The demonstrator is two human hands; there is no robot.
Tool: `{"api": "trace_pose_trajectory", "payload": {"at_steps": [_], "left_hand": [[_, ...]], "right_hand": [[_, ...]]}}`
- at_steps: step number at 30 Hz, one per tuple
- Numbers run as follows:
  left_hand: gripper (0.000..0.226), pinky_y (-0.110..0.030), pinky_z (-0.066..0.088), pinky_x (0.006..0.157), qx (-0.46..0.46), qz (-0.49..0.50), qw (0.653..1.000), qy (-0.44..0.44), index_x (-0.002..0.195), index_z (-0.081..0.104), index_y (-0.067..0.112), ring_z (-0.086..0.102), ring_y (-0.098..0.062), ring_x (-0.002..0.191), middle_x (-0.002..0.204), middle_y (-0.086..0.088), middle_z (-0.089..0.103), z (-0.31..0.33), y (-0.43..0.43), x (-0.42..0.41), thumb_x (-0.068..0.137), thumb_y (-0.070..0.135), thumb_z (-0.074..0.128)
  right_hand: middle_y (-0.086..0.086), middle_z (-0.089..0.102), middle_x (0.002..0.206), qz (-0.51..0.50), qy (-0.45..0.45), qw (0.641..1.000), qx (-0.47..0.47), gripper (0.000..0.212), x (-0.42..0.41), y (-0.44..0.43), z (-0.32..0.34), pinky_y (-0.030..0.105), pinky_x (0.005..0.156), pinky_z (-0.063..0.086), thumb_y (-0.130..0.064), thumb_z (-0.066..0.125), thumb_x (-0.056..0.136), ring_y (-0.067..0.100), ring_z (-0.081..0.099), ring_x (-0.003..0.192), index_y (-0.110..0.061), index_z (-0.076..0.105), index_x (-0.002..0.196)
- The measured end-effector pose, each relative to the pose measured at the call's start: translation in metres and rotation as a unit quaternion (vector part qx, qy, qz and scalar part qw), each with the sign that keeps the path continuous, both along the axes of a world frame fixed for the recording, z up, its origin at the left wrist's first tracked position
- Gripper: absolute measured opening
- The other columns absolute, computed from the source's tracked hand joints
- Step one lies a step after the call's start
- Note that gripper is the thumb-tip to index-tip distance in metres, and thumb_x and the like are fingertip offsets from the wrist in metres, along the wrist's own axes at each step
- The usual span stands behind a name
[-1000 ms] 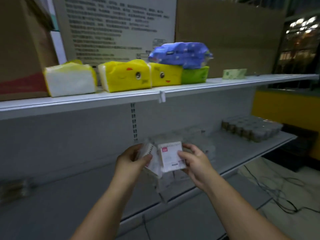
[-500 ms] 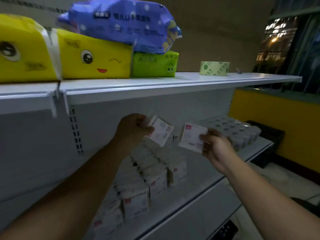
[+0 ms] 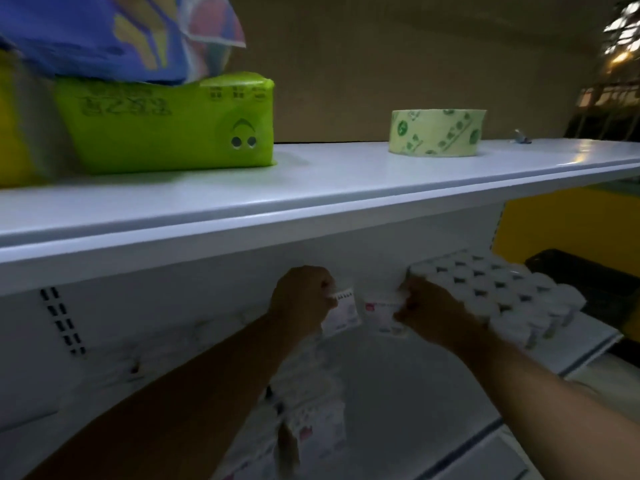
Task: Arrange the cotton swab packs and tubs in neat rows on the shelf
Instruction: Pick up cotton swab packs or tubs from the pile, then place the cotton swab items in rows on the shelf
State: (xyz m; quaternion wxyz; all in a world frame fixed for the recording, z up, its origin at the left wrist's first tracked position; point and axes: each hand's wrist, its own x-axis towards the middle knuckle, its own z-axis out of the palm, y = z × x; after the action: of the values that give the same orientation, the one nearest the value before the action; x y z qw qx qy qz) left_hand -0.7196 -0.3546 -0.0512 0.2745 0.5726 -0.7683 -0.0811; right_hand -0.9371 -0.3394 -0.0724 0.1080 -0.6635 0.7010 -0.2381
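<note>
Deep under the upper shelf, my left hand [image 3: 303,299] grips a white cotton swab pack [image 3: 344,311] with a pink mark. Beside it my right hand [image 3: 424,306] pinches a second white pack [image 3: 381,315]. Both packs stand close together near the back wall of the lower shelf [image 3: 398,382]. Rows of white swab packs [image 3: 311,424] run along the shelf below my left forearm, blurred. To the right of my right hand stands a block of round clear tubs [image 3: 502,292] in tight rows.
The upper shelf [image 3: 311,199] overhangs my hands closely. On it lie a green tissue pack [image 3: 166,126], a blue wipes pack [image 3: 104,32] on top, and a roll of green-printed tape [image 3: 437,132]. A yellow wall [image 3: 568,230] and a dark bin [image 3: 588,282] are at the right.
Both hands have reached further in and down toward the back of the lower shelf, bringing the two packs side by side. The camera has moved closer to the shelf.
</note>
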Motion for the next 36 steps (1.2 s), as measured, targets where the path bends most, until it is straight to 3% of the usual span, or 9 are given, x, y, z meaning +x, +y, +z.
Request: {"api": "trace_pose_trajectory", "payload": {"at_steps": [3, 6, 8, 12, 17, 22, 25, 31, 36], "left_hand": [[0.031, -0.028, 0.040, 0.092, 0.045, 0.018, 0.991, -0.128, 0.114, 0.061, 0.015, 0.054, -0.023, 0.113, 0.121, -0.006, 0.059, -0.018, -0.009, -0.016, 0.085, 0.026, 0.065], [0.038, -0.031, 0.034, 0.102, 0.090, 0.059, 0.972, -0.210, 0.128, 0.051, 0.014, 0.045, -0.025, 0.125, 0.135, -0.008, 0.049, -0.032, -0.011, -0.020, 0.090, 0.019, 0.056], [0.038, -0.032, 0.034, 0.102, 0.095, 0.095, 0.956, -0.261, 0.128, 0.048, 0.014, 0.044, -0.025, 0.125, 0.135, -0.006, 0.048, -0.034, -0.009, -0.020, 0.090, 0.017, 0.053], [0.038, -0.033, 0.030, 0.101, 0.096, 0.137, 0.922, -0.349, 0.128, 0.044, 0.014, 0.041, -0.026, 0.123, 0.133, -0.007, 0.046, -0.032, -0.004, -0.025, 0.091, 0.019, 0.049], [0.057, -0.033, 0.029, 0.107, 0.120, 0.115, 0.949, -0.267, 0.139, 0.036, 0.018, 0.035, -0.024, 0.129, 0.140, -0.006, 0.041, -0.023, 0.001, -0.021, 0.090, 0.038, 0.057], [0.062, -0.030, 0.022, 0.114, 0.079, 0.149, 0.963, -0.210, 0.147, 0.025, 0.025, 0.026, -0.018, 0.139, 0.152, -0.002, 0.030, 0.009, 0.039, 0.035, 0.094, 0.050, 0.044], [0.063, -0.033, 0.022, 0.116, 0.096, 0.214, 0.946, -0.225, 0.148, 0.023, 0.025, 0.025, -0.019, 0.141, 0.153, -0.003, 0.029, 0.026, 0.072, 0.079, 0.094, 0.053, 0.040], [0.064, -0.032, 0.014, 0.116, 0.125, 0.322, 0.917, -0.199, 0.149, 0.019, 0.023, 0.008, -0.016, 0.147, 0.158, -0.002, 0.015, 0.036, 0.163, 0.148, 0.095, 0.051, 0.037], [0.067, -0.034, 0.002, 0.119, 0.181, 0.352, 0.889, -0.228, 0.151, 0.008, 0.025, -0.008, -0.013, 0.146, 0.160, 0.004, -0.003, 0.030, 0.271, 0.210, 0.096, 0.055, 0.031]], "right_hand": [[-0.002, 0.059, 0.097, 0.081, 0.011, 0.996, 0.028, 0.029, -0.005, -0.022, -0.011, 0.005, 0.053, 0.036, -0.022, 0.068, 0.084, 0.008, 0.054, 0.079, -0.021, 0.055, 0.109], [0.004, 0.063, 0.109, 0.177, 0.013, 0.984, 0.029, 0.024, -0.006, -0.043, -0.031, 0.024, 0.071, 0.051, -0.019, 0.068, 0.082, 0.018, 0.062, 0.093, -0.025, 0.052, 0.100], [0.004, 0.057, 0.119, 0.214, 0.012, 0.977, 0.018, 0.032, -0.004, -0.054, -0.040, 0.027, 0.087, 0.047, -0.021, 0.065, 0.084, 0.022, 0.059, 0.105, -0.022, 0.054, 0.114], [0.002, 0.054, 0.125, 0.251, 0.041, 0.966, -0.042, 0.047, 0.002, -0.065, -0.049, 0.026, 0.087, 0.043, -0.033, 0.061, 0.087, 0.020, 0.059, 0.102, -0.022, 0.046, 0.130], [0.001, 0.062, 0.117, 0.220, 0.061, 0.970, -0.084, 0.065, -0.006, -0.064, -0.051, 0.032, 0.084, 0.049, -0.061, 0.056, 0.078, 0.023, 0.061, 0.105, -0.021, 0.045, 0.128], [0.005, 0.063, 0.092, 0.284, 0.049, 0.939, -0.187, 0.052, -0.003, -0.053, -0.021, 0.028, 0.062, 0.043, -0.055, 0.048, 0.087, 0.025, 0.061, 0.080, -0.013, 0.057, 0.116], [0.007, 0.063, 0.108, 0.343, 0.037, 0.922, -0.177, 0.050, 0.021, -0.046, 0.002, 0.030, 0.078, 0.044, -0.048, 0.050, 0.088, 0.024, 0.059, 0.096, -0.012, 0.055, 0.122], [-0.001, 0.036, 0.149, 0.451, 0.100, 0.878, -0.127, 0.056, 0.096, -0.004, 0.028, 0.024, 0.108, 0.026, -0.050, 0.043, 0.093, 0.014, 0.035, 0.134, -0.021, 0.038, 0.140], [0.000, 0.005, 0.160, 0.538, 0.192, 0.809, -0.136, 0.064, 0.206, 0.064, 0.045, 0.024, 0.116, 0.007, -0.053, 0.033, 0.096, 0.014, 0.007, 0.146, -0.024, 0.015, 0.151]]}}
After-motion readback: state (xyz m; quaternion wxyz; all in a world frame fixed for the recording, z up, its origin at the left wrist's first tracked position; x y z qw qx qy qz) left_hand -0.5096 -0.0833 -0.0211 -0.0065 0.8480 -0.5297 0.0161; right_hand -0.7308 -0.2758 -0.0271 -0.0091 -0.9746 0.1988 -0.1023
